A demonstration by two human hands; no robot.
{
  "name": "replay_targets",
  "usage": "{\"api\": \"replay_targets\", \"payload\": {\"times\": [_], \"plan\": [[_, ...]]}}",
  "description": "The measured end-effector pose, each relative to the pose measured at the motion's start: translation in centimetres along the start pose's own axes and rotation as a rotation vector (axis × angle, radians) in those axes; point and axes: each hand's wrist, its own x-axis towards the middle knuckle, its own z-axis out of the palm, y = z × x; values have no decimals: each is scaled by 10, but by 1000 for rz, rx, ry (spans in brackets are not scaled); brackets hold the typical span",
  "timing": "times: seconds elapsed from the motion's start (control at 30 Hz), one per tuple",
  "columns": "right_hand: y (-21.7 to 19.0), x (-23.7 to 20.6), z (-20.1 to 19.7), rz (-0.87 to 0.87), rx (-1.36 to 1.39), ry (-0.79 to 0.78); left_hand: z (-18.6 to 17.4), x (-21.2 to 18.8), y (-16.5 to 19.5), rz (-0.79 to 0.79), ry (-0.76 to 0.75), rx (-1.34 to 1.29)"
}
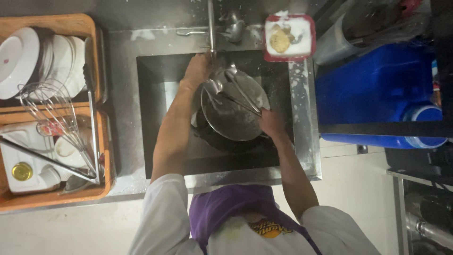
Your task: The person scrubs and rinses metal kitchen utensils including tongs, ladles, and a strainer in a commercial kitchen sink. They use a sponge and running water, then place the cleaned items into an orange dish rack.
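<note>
My left hand reaches to the back of the dark sink, at the base of the steel tap, and seems to touch it. My right hand grips the near right rim of a round soapy metal pan that sits over the basin. Two metal spoons or ladles lie inside the pan. Whether the left hand's fingers close around the tap is hidden.
An orange rack at the left holds white plates, a wire whisk and cups. A red-rimmed tray with a sponge sits at the sink's back right. A blue container stands to the right.
</note>
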Motion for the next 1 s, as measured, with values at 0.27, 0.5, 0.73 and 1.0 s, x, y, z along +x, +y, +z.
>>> {"api": "replay_targets", "payload": {"times": [0.27,0.5,0.73,1.0], "plan": [[12,-9,-81,-18,-327,-136,19,-12,18,-19,-141,149],[17,5,-75,-132,-186,-53,16,-10,12,-1,-411,459],[33,-1,9,-141,335,-257,13,-41,3,-890,82,-1151],[75,3,0,85,133,-539,50,-74,39,-884,-9,-1616]]}}
